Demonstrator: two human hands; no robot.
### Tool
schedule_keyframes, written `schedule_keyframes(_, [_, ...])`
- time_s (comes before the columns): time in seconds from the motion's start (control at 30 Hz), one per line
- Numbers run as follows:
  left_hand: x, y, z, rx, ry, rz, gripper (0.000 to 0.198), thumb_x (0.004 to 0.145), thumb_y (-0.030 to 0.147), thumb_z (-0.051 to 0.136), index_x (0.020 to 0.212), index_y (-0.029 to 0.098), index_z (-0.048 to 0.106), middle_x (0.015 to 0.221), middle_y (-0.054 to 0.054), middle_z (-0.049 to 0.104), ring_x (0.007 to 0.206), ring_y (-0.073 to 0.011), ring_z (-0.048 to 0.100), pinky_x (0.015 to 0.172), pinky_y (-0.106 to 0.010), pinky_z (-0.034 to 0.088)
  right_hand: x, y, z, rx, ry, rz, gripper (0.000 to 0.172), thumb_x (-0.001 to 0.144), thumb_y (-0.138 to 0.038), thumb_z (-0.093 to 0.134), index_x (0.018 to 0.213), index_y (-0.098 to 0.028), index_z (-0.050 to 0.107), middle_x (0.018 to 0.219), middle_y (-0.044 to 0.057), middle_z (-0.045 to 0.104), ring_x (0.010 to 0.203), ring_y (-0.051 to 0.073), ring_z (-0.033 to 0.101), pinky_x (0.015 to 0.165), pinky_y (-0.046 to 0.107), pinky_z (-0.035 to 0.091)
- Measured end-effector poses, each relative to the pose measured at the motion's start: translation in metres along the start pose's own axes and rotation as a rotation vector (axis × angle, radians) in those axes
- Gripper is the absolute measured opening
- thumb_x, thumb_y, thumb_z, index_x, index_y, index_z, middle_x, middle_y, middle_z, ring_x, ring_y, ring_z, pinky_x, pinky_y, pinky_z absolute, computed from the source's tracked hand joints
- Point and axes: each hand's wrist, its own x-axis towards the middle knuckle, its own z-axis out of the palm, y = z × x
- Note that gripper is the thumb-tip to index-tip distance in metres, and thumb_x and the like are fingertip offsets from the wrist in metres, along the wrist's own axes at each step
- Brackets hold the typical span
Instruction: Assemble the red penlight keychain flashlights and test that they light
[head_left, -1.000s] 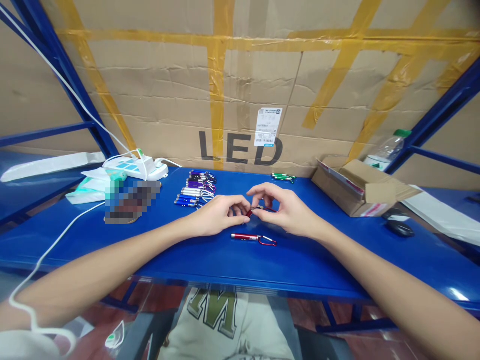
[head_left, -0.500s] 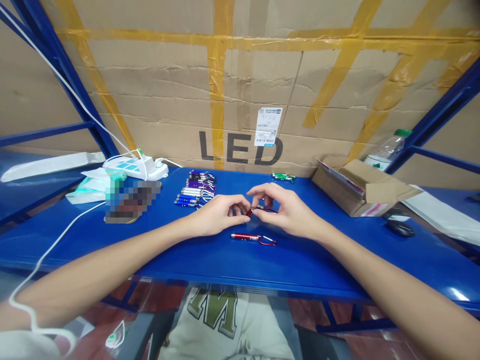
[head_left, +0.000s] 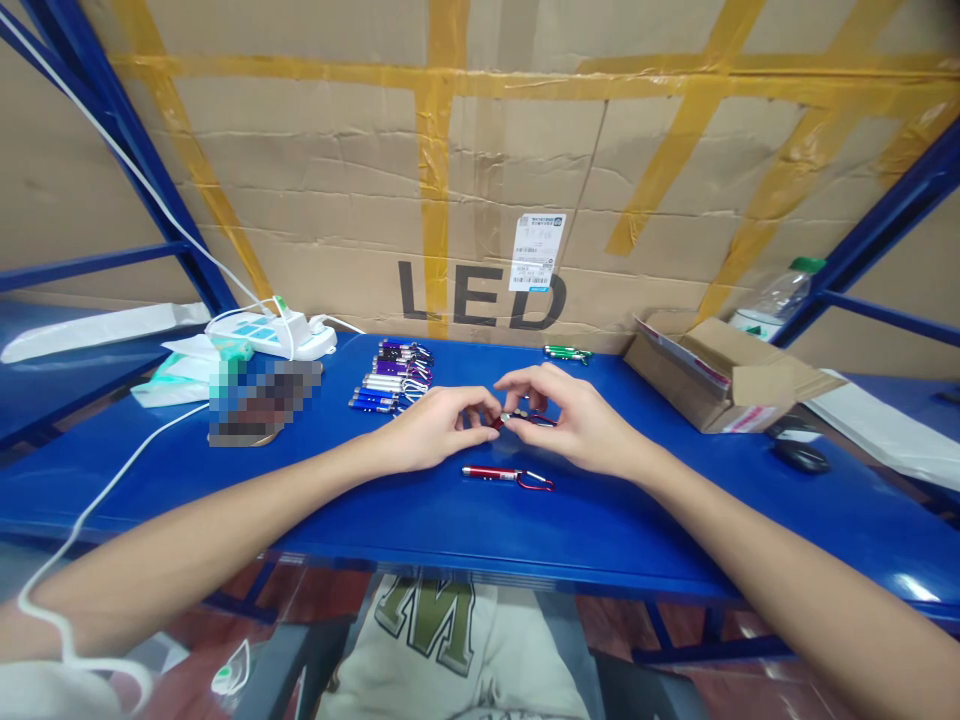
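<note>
My left hand (head_left: 442,425) pinches one end of a red keychain penlight (head_left: 496,424) over the middle of the table. Opposite it, my right hand (head_left: 574,415) closes thumb and fingers on the penlight's clip end, with a small silver bit showing at the fingertips. Fingers hide most of this penlight, so I cannot tell whether its parts are joined. Just in front of the hands lies a second red penlight (head_left: 489,473) with a red carabiner clip. Beyond my left hand, several blue, silver, purple and black penlights (head_left: 386,382) form a column.
Green penlights (head_left: 566,353) lie at the back of the blue table (head_left: 360,520). An open cardboard box (head_left: 720,375) and a black mouse (head_left: 800,456) are right. A power strip (head_left: 281,335), tissue pack (head_left: 184,372) and white cable (head_left: 112,490) are left. Taped cardboard (head_left: 337,200) stands behind.
Both hands stay almost in place. The red penlight between the fingertips has shifted slightly, and a silver bit shows more clearly at my right fingertips.
</note>
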Motion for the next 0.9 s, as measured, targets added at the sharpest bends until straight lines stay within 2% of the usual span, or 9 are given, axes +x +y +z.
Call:
schedule_keyframes(0.17, [-0.001,0.006,-0.003,0.096,0.063,0.082,0.012,0.102,0.027,0.068,0.112,0.021,0.072,0.109,-0.003,0.076,0.086,-0.0163,0.069,0.082,-0.03,0.053,0.001,0.002,0.0,0.021,0.097,0.037,0.024,0.101,-0.024,0.063,0.125,-0.025,0.063,0.098,0.004,0.074,0.087,0.022,0.062,0.08,0.038,0.052])
schedule_keyframes(0.33, [-0.001,0.01,-0.004,0.126,0.102,0.121,0.012,0.103,0.025,0.067,0.114,0.022,0.071,0.112,-0.003,0.076,0.089,-0.0167,0.069,0.082,-0.03,0.053,0.002,0.006,0.001,-0.034,0.119,0.078,0.022,0.1,-0.021,0.06,0.121,-0.025,0.063,0.099,0.004,0.074,0.09,0.023,0.064,0.082,0.038,0.051])
schedule_keyframes(0.4, [-0.001,0.01,-0.004,0.133,0.106,0.12,0.012,0.103,0.024,0.067,0.114,0.022,0.071,0.112,-0.002,0.076,0.089,-0.0166,0.069,0.081,-0.029,0.053,0.002,0.009,0.001,-0.074,0.072,0.095,0.025,0.098,-0.019,0.06,0.122,-0.024,0.062,0.1,0.004,0.075,0.092,0.024,0.065,0.083,0.038,0.051])
schedule_keyframes(0.53, [0.0,0.008,-0.004,0.14,0.099,0.078,0.012,0.102,0.026,0.069,0.113,0.023,0.072,0.109,-0.001,0.077,0.089,-0.0169,0.07,0.079,-0.029,0.052,0.001,0.013,0.0,-0.158,-0.115,0.099,0.03,0.094,-0.013,0.062,0.122,-0.023,0.063,0.104,0.005,0.076,0.1,0.026,0.065,0.086,0.039,0.051])
schedule_keyframes(0.7, [0.001,0.003,-0.004,0.121,0.094,-0.015,0.016,0.099,0.03,0.074,0.113,0.023,0.073,0.102,0.0,0.078,0.084,-0.0163,0.07,0.077,-0.029,0.051,0.0,0.015,-0.001,-0.199,-0.328,0.112,0.021,0.094,-0.015,0.065,0.114,-0.021,0.065,0.104,0.006,0.076,0.098,0.027,0.063,0.085,0.039,0.049])
schedule_keyframes(0.8, [0.002,-0.001,-0.003,0.053,0.103,-0.058,0.019,0.096,0.031,0.076,0.112,0.021,0.074,0.097,-0.001,0.078,0.085,-0.0171,0.071,0.079,-0.03,0.053,0.0,0.014,-0.001,-0.223,-0.376,0.127,0.021,0.094,-0.015,0.065,0.114,-0.022,0.065,0.102,0.006,0.076,0.097,0.027,0.062,0.085,0.038,0.047])
schedule_keyframes(0.9, [0.003,-0.006,-0.001,-0.134,0.075,-0.087,0.022,0.092,0.029,0.079,0.11,0.019,0.073,0.099,-0.003,0.079,0.091,-0.0188,0.075,0.086,-0.033,0.057,0.001,0.013,-0.001,-0.227,-0.384,0.138,0.022,0.094,-0.013,0.065,0.114,-0.023,0.064,0.098,0.004,0.076,0.096,0.027,0.062,0.083,0.036,0.045])
